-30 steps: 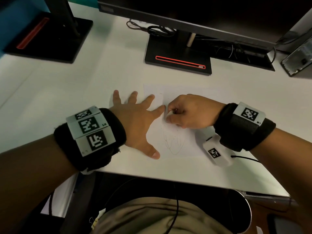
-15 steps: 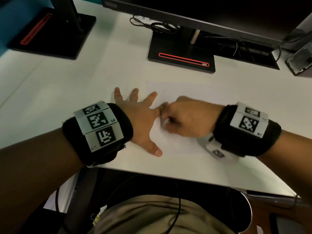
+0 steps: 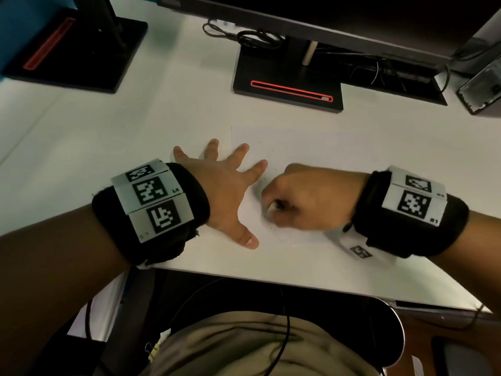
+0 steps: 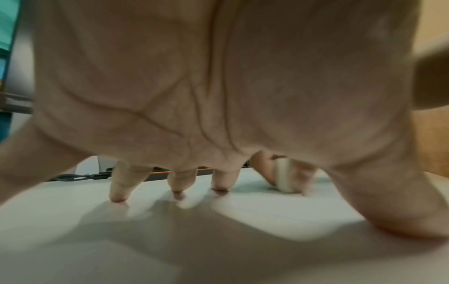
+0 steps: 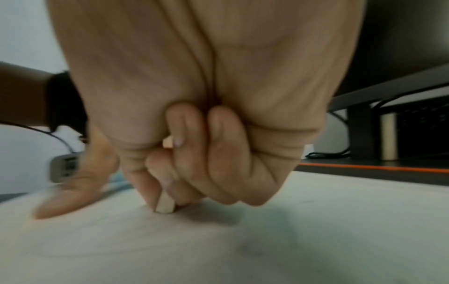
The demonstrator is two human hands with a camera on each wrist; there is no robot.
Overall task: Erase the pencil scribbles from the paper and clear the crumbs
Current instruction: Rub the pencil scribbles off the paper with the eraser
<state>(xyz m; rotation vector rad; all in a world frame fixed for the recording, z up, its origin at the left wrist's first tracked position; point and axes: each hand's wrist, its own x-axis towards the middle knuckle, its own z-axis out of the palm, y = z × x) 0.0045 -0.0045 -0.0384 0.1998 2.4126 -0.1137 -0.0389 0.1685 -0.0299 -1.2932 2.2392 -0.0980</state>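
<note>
A white sheet of paper (image 3: 311,147) is laid flat on the white desk (image 3: 135,137), in front of the middle monitor stand (image 3: 287,85). The left hand (image 3: 225,191) is spread flat, fingers straight and splayed, palm down; the paper's left edge is pressed by the fingertips (image 4: 219,185) and thumb, as seen in the left wrist view. The right hand (image 3: 306,199) is curled into a fist just right of the left hand, on the paper. A small white eraser (image 5: 165,204) is pinched between thumb and fingers, its lower end touching the sheet; the same eraser is seen from the left wrist view, blurred. The right hand is blurred in the head view. Faint pencil lines (image 3: 273,226) are seen on the paper just below the right fist, too faint to be traced fully. A few tiny dark crumbs (image 3: 273,169) are scattered on the paper between the two hands and a little above them. A second monitor stand (image 3: 81,50) is placed at the far left of the desk, and cables (image 3: 252,36) are coiled behind the middle stand. Black wristbands with printed white tags are worn on both wrists.
</note>
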